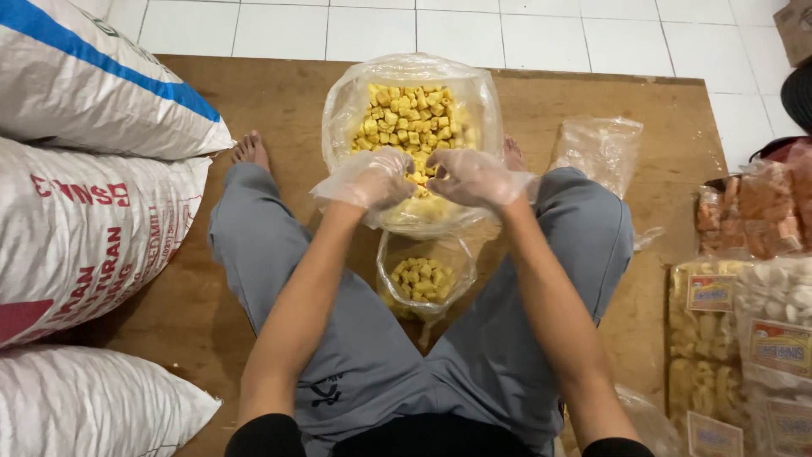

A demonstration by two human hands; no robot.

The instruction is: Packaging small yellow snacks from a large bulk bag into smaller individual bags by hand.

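Note:
I sit cross-legged on a wooden board (211, 322). A large clear plastic bag (347, 106) full of small yellow square snacks (410, 114) stands open between my knees. My left hand (372, 178) and right hand (475, 176), both in thin clear plastic gloves, curl at the bag's near rim among the snacks, with yellow pieces between them. Whether the fingers hold any pieces is hidden by the gloves. Below them, in my lap, a small clear bag (425, 279) holds a portion of the same yellow snacks.
Three big white woven sacks (93, 211) are stacked on the left. An empty clear bag (599, 151) lies right of my knee. Packed bags of orange, yellow and white snacks (744, 305) lie at the right. White tiled floor (524, 34) is beyond the board.

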